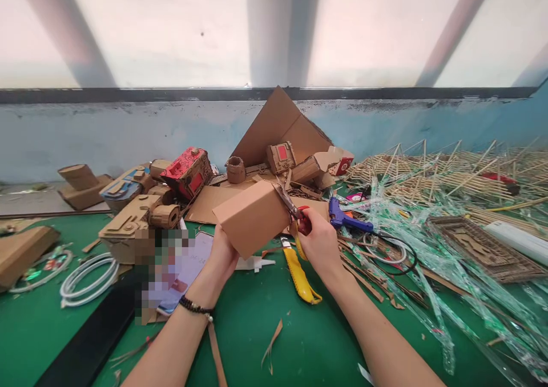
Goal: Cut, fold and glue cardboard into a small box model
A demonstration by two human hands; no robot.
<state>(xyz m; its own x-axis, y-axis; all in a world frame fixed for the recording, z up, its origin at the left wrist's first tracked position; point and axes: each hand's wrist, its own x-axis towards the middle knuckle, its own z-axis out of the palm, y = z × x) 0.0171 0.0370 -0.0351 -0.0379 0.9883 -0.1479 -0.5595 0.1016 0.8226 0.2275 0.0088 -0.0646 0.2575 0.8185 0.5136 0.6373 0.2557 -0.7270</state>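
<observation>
The left hand grasps a plain brown, rectangular cardboard box, raised above the green table; the right hand grips metal scissors with a red handle loop, blades at the box's right end; beneath lies a yellow-handled utility knife; a blue glue gun lies near the right hand.
</observation>
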